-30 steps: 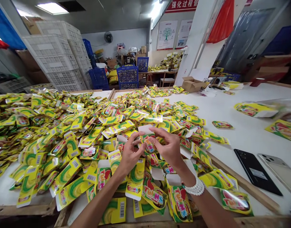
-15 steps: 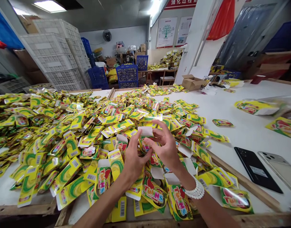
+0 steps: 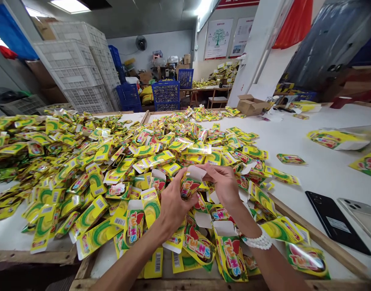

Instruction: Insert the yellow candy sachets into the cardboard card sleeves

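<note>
**Hands:** we have both hands (image 3: 199, 192) closed in front of us, gripping one packet between them.

**Left hand:** our left hand (image 3: 175, 206) curls around the lower part of a glossy yellow-and-green packet with a white card tab (image 3: 188, 186).

**Right hand:** our right hand (image 3: 223, 186) pinches the packet from the other side, near the tab. A white beaded bracelet (image 3: 257, 242) circles our right wrist.

**Packet's place:** we hold it just above a heap of similar yellow-and-green "TWINS" packets (image 3: 161, 161), between our hands.

**Surface:** the heap spreads over a white surface (image 3: 325, 178) with a wooden edge rail (image 3: 321, 242).

**Nearby:** to our right, a black smartphone (image 3: 335, 222) lies beside a silver smartphone (image 3: 359, 214).

**Beyond:** a brown cardboard box (image 3: 250, 106) sits on the surface's far side. Stacked white plastic crates (image 3: 79, 76) and blue plastic crates (image 3: 165, 95) stand past the surface.
</note>
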Available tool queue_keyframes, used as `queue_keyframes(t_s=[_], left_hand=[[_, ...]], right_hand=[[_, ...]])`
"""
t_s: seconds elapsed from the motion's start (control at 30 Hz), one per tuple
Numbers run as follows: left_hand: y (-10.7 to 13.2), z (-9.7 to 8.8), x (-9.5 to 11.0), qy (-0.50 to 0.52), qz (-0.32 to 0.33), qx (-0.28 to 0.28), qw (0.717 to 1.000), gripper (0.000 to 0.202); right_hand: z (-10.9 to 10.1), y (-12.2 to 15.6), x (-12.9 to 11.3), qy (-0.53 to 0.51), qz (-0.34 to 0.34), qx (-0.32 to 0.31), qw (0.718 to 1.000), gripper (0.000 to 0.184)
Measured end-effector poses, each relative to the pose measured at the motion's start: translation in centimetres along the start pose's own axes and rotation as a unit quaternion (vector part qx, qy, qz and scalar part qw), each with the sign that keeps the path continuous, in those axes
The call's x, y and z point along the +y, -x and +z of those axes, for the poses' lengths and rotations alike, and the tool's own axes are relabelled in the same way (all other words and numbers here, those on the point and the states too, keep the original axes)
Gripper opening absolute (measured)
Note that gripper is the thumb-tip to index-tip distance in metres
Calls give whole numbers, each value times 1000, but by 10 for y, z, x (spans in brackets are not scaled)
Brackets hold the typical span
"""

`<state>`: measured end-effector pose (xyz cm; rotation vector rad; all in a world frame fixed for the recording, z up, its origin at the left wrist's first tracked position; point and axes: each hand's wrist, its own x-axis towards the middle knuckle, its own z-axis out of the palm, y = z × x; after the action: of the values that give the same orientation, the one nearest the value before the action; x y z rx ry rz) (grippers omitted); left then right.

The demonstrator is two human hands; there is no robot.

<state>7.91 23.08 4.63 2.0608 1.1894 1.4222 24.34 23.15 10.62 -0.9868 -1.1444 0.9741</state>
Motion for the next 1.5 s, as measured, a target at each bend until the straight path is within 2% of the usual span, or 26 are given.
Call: queue_keyframes(t_s=[0.13, 0.3, 0.47, 0.57, 0.67, 0.87, 1.0, 1.33, 1.5], left_hand=[[-2, -1, 1, -6, -14, 2, 1000, 77], [-2, 0, -1, -39, -14, 12, 999, 74], [-2, 2, -2, -60, -7, 26, 998, 67], [-2, 1, -1, -78, -26, 26, 996, 65], [-2, 0, 1, -74, -45, 22, 996, 63], [-1, 0, 3, -120, -87, 10, 989, 67], [0, 0, 2, -123, -89, 4, 988, 70], [1, 1, -1, -92, -65, 6, 994, 70], [2, 3, -8, -81, -73, 7, 994, 63]], right_hand=[[0, -3, 1, 0, 17, -16, 1000, 21], [4, 0, 2, -26, 24, -33, 999, 25], [6, 1, 4, -93, 97, 1, 991, 25], [8, 4, 3, -113, 122, -5, 986, 26], [12, 7, 2, -83, 105, -17, 991, 27], [22, 14, 4, 12, 27, 33, 999, 25], [25, 17, 4, 63, -22, 34, 997, 23], [22, 17, 5, 104, -45, 41, 993, 20], [28, 24, 4, 120, -69, 38, 990, 17]])
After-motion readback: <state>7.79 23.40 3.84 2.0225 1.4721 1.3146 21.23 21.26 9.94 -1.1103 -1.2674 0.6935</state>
